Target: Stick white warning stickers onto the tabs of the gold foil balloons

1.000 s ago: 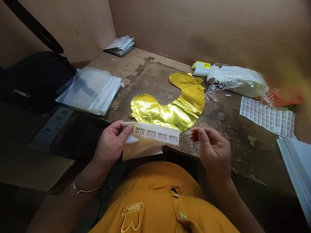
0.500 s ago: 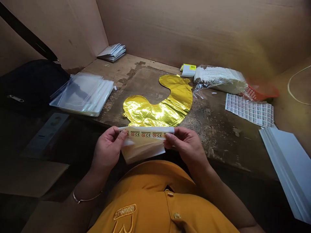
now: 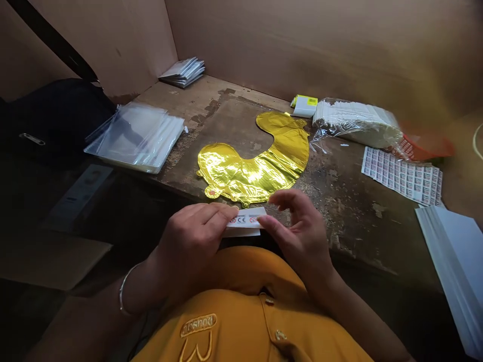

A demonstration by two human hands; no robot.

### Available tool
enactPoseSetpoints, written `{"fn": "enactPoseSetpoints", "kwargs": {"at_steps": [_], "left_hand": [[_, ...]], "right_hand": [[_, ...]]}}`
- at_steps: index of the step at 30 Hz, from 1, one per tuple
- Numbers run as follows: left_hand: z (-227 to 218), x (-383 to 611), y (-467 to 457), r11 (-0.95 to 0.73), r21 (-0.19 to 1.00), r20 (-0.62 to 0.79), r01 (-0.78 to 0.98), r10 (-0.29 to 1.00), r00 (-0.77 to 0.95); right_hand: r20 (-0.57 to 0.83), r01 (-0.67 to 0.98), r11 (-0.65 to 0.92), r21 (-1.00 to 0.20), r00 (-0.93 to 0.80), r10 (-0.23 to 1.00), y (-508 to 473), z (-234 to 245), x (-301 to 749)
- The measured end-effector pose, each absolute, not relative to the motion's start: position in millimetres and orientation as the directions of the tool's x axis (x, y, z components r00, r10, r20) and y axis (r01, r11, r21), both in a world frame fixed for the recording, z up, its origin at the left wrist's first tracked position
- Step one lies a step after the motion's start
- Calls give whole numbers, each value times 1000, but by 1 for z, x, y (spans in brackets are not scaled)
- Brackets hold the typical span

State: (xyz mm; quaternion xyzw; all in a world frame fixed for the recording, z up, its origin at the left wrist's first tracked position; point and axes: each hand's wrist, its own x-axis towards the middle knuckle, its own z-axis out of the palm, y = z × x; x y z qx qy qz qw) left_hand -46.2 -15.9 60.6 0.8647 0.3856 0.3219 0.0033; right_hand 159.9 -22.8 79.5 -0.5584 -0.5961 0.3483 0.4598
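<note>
Two bare hands meet over a white printed label strip (image 3: 245, 219) at the near edge of the worn wooden bench (image 3: 350, 221). The left hand (image 3: 190, 241) lies with its fingers closed together, pressed over the strip's left end. The right hand (image 3: 302, 236) stands partly open, its thumb (image 3: 266, 224) touching the strip's right end and its other fingers spread and lifted. A gold foil balloon (image 3: 249, 171) lies flat just beyond both hands.
</note>
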Motion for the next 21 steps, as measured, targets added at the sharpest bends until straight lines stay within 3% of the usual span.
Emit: {"fn": "enactPoseSetpoints", "kwargs": {"at_steps": [2,5,9,14,18,21], "left_hand": [[60,-45,-16,-702,251,570,667,664,484],[61,-43,-16,-714,227,591,662,642,489],[60,-45,-14,-737,205,587,644,619,521],[56,-45,-12,-710,234,564,665,656,502],[55,-47,-9,-729,311,528,610,666,527],[60,-52,-9,-696,453,450,557,718,531]], "right_hand": [[224,459,222,-861,-51,973,-22,81,163],[51,430,155,-889,-243,969,-20,82,164],[35,437,133,-890,-226,973,-18,81,165],[54,424,214,-880,-358,932,-17,77,164],[164,449,271,-851,-263,951,-18,72,162],[269,503,330,-799,-192,944,-19,70,161]]}}
